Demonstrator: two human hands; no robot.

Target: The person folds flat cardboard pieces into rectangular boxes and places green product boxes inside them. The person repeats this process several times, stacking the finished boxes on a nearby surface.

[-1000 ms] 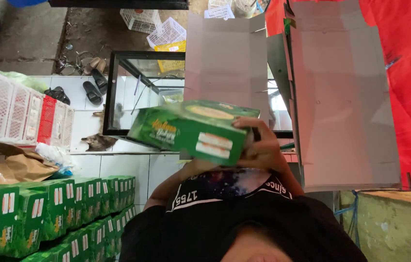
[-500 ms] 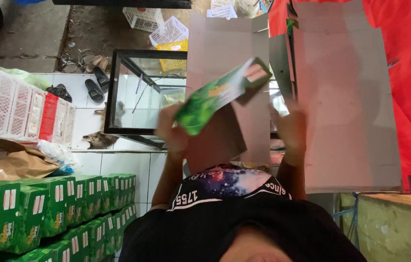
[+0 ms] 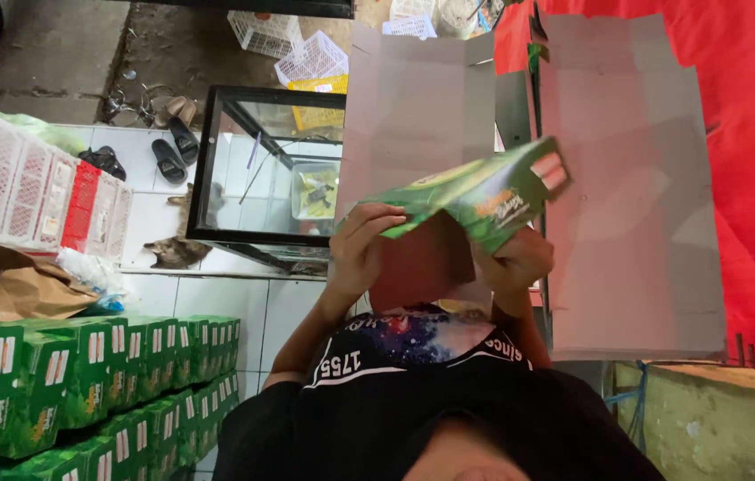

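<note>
From my remote seat, both the left hand [image 3: 361, 248] and right hand [image 3: 513, 260] grip the green carton [image 3: 475, 198], now tilted up and opened out from its earlier closed, level form.

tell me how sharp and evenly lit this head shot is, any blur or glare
Head view: soft daylight, no hard shadows; the green carton and both hands, left hand and right hand, are slightly motion-soft; pale reflections wash the glass tank; the stacked green boxes at the lower left sit dimmer.
</note>
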